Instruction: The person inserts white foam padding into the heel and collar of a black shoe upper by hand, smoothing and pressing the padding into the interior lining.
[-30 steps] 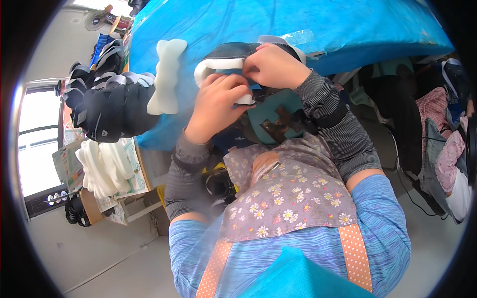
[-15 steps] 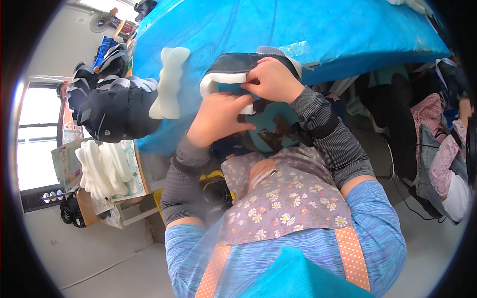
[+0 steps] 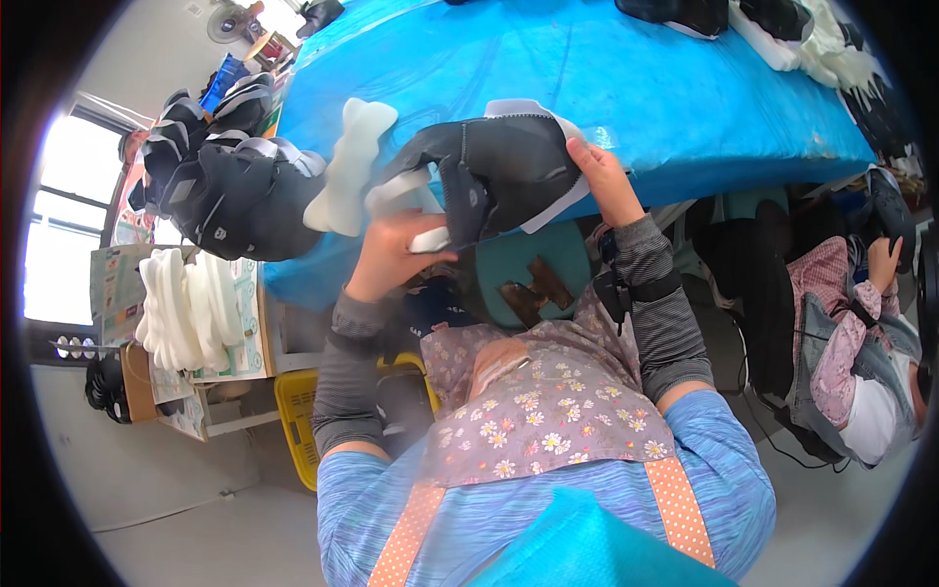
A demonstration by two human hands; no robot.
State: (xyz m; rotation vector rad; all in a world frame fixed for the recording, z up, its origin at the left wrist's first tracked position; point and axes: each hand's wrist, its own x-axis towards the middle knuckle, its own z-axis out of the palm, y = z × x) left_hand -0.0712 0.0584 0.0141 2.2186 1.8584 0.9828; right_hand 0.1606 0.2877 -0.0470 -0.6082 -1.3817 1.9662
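Over the near edge of the blue-covered table I hold a black fabric cover [image 3: 516,161] with pale grey edging. My right hand [image 3: 606,184] grips its right end, thumb on the near face. At the other end, my left hand [image 3: 384,256] is closed around a curved white foam piece [image 3: 428,240]. This foam sits at the cover's left opening; how much of it is inside is hidden. A wavy white foam piece [image 3: 349,171] lies on the table just left of the cover.
A pile of black covers [image 3: 252,196] stands at the table's left. Below it, several white foam pieces [image 3: 191,308] rest on a box. A yellow crate [image 3: 295,416] is on the floor. More black pieces [image 3: 690,12] lie at the far right. A co-worker sits at right; a teal stool [image 3: 533,259] is below.
The cover has turned to show more of its black face. My right hand has shifted from the opening to the cover's right end. My left hand has moved slightly left and down.
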